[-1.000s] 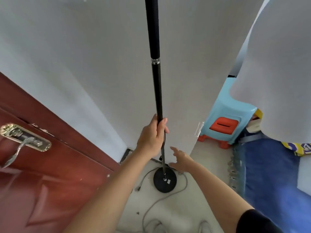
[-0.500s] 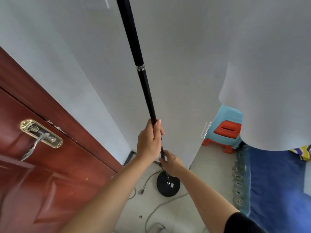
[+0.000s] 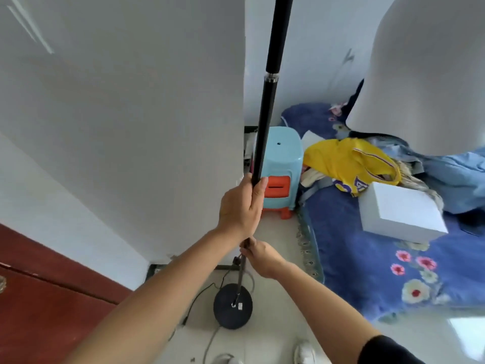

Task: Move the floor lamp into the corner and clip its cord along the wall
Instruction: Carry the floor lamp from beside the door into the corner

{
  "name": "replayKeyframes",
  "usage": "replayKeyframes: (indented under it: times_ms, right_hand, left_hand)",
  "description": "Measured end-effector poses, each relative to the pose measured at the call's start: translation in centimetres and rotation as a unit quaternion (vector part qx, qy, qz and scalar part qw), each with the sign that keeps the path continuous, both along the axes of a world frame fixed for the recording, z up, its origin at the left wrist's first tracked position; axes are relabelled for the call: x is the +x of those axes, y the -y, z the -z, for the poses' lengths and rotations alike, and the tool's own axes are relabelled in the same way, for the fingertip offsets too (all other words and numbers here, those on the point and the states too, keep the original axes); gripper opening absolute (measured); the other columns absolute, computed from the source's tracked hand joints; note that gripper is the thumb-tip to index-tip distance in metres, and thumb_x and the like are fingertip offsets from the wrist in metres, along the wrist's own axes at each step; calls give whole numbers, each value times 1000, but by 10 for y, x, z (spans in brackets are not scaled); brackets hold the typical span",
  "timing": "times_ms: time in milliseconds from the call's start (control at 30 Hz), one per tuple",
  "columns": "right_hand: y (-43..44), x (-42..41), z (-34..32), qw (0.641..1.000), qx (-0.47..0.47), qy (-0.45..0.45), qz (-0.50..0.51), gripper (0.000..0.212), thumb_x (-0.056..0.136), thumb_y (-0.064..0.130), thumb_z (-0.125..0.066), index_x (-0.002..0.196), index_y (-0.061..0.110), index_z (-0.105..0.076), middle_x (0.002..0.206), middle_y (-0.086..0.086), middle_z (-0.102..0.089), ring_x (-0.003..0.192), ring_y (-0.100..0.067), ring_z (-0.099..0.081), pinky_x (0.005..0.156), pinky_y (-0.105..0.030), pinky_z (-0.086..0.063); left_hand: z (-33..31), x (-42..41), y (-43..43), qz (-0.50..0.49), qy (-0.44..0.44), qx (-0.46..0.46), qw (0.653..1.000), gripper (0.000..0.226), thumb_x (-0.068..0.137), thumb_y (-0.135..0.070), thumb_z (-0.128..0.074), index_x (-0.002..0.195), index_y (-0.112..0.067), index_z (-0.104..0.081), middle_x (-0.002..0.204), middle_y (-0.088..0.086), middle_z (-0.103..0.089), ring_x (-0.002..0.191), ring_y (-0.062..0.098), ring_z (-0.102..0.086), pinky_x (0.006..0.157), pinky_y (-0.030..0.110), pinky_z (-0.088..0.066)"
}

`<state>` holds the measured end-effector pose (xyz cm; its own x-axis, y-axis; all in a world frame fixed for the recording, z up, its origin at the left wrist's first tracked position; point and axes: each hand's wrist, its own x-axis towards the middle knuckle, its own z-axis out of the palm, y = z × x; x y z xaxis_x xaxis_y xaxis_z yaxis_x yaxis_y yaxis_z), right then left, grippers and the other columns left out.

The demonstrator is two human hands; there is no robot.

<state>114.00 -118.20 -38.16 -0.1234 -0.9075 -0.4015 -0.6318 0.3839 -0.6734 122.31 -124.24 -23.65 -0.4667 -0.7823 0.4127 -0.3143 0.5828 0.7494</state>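
My left hand (image 3: 240,206) is wrapped tight round the pole (image 3: 265,122), fingers closed on it at mid height. My right hand (image 3: 262,254) grips the thinner lower pole just beneath, also closed. The lamp stands nearly upright, its round base (image 3: 233,306) on the floor close to the wall (image 3: 126,127), the cord (image 3: 210,287) lying loose beside it. A blue stool (image 3: 280,164) sits beyond, and the bed (image 3: 367,258) to my right. I judge I'm in the moving step; next I'd lift and walk the base into the corner without snagging the cord, with clipping to follow.
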Motion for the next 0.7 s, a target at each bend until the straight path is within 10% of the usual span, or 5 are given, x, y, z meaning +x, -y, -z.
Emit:
replayKeyframes:
  times_ms: [700]
  right_hand:
    - [-437, -165, -53, 957, -33, -64, 280, 23, 101, 30, -40, 103, 10, -52, 101, -17, -66, 90, -37, -61, 79, -45, -48]
  left_hand:
    - [-52, -224, -388, 323, -20, -36, 945, 55, 101, -52, -26, 75, -10, -51, 53, 5, -59, 49, 25, -59, 57, 49, -48]
